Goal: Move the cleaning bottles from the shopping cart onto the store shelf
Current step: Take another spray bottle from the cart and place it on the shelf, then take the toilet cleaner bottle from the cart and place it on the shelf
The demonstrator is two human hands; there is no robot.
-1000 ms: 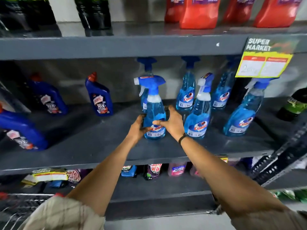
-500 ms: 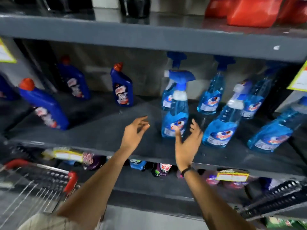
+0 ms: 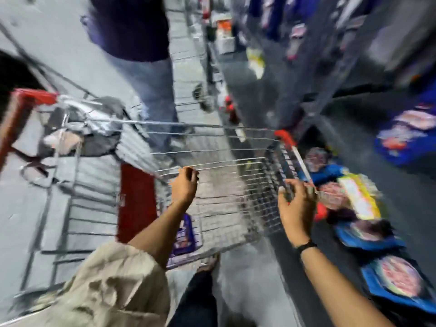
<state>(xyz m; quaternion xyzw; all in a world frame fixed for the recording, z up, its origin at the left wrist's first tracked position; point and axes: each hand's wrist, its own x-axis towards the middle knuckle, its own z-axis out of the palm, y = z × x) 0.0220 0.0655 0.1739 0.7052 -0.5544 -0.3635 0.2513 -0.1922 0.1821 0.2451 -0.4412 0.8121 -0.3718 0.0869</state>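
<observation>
The view is heavily blurred and looks down into a wire shopping cart (image 3: 219,175) whose basket fills the centre. The left hand (image 3: 185,185) reaches over the near wire wall, fingers curled downward in a loose, narrow pose; whether it touches the wire or grips anything cannot be told. The right hand (image 3: 296,204) is at 3 o'clock from it, at the cart's right edge near the red corner cap (image 3: 284,136), fingers half bent and partly spread, holding nothing that can be made out.

One blue-purple labelled bottle (image 3: 184,234) lies low in the cart at 6 o'clock from the left hand, partly hidden behind the left forearm, well below the fingers. The store shelf (image 3: 330,67) runs along the right side from 1 to 4 o'clock, with blurred blue packs (image 3: 401,279) on its lower level just right of the right hand. Another person's legs in jeans (image 3: 153,95) stand beyond the cart at 11 o'clock
</observation>
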